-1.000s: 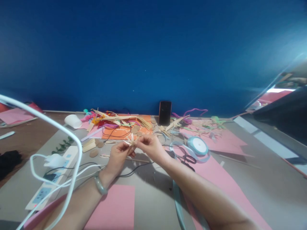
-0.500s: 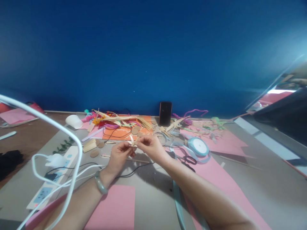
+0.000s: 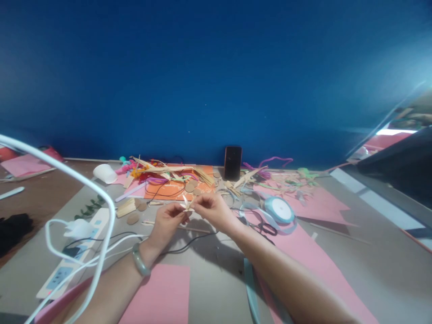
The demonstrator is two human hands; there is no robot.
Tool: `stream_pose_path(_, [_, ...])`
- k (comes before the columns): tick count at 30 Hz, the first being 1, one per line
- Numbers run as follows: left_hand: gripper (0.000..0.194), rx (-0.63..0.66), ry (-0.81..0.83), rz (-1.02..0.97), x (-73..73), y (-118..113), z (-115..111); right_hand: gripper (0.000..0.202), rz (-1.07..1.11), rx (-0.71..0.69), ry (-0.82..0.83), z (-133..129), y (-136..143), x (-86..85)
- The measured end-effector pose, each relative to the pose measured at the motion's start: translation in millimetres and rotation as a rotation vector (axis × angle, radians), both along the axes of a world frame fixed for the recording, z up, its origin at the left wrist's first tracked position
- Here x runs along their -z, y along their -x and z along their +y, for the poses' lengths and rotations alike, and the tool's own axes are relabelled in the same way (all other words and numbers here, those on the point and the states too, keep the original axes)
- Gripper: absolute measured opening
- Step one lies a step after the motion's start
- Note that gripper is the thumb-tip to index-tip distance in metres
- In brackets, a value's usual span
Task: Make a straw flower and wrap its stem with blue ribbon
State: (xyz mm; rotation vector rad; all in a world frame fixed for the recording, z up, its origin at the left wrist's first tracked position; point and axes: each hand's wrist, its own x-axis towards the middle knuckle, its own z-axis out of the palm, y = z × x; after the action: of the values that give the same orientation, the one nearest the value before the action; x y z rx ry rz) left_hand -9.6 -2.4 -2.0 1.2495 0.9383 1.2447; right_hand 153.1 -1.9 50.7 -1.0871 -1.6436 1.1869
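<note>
A small pale, petal-like piece with pointed tips sits between my two hands over the middle of the table. My left hand, with a green bangle on its wrist, pinches the piece from the left. From the right, the closed fingertips of my right hand grip its other side. The fingers cover part of the piece. Behind the hands, strips of pale husk and round brown discs lie on an orange sheet.
A power strip and white cable are at the left. A phone stands against the blue wall. Scissors and a blue ribbon spool lie right of the hands. Pink paper is in front.
The whole view has shifted slightly, so things appear a little lower. Both hands keep hold of the pale piece, with hardly any change in their pose.
</note>
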Motion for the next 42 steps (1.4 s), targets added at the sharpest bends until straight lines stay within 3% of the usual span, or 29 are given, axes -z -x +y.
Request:
stream_pose_path(3, [0.023,-0.03,0.023,-0.006,0.2,-0.3,1.9,0.015,-0.194,-0.001,-0.086,2.5,-15.1,-12.9])
stream_pose_path(7, [0.024,-0.075,0.047,-0.049,4.1,0.1,4.9,0.01,-0.802,0.071,-0.224,6.3,-44.4,-32.7])
stream_pose_path(10, [0.025,-0.08,0.066,-0.061,7.1,2.3,6.9,0.012,-1.251,0.043,-0.152,6.7,-55.0,-37.6])
stream_pose_path(13, [0.024,-0.06,0.06,-0.051,7.0,5.7,8.6,0.03,-1.422,-0.069,-0.06,6.7,-52.7,-32.6])
stream_pose_path(18, [0.023,-0.103,0.065,-0.156,1.6,8.5,10.6,0.046,-1.41,-0.063,0.013,7.5,-46.1,-23.8])
stream_pose_path(25, [0.026,-0.109,0.097,-0.157,-2.2,6.6,10.1,0.038,-1.397,-0.043,-0.01,4.1,-47.4,-25.4])
stream_pose_path(30, [0.027,-0.063,0.096,-0.181,0.6,7.5,9.2,0.036,-1.379,0.181,-0.204,3.3,-48.5,-37.6])
stream_pose_path(34, [0.025,-0.054,0.043,-0.18,2.7,7.9,8.7,0.024,-1.079,0.344,-0.325,-6.0,-56.6,-56.0])
stream_pose_path(38, [0.02,-0.051,-0.019,-0.175,4.8,9.3,8.8,0.016,-0.73,0.176,-0.399,-23.2,-63.9,-72.6])
stream_pose_path(42, [0.019,-0.051,-0.058,-0.153,4.5,10.9,8.2,0.02,-0.647,0.027,-0.355,-31.8,-62.1,-78.8])
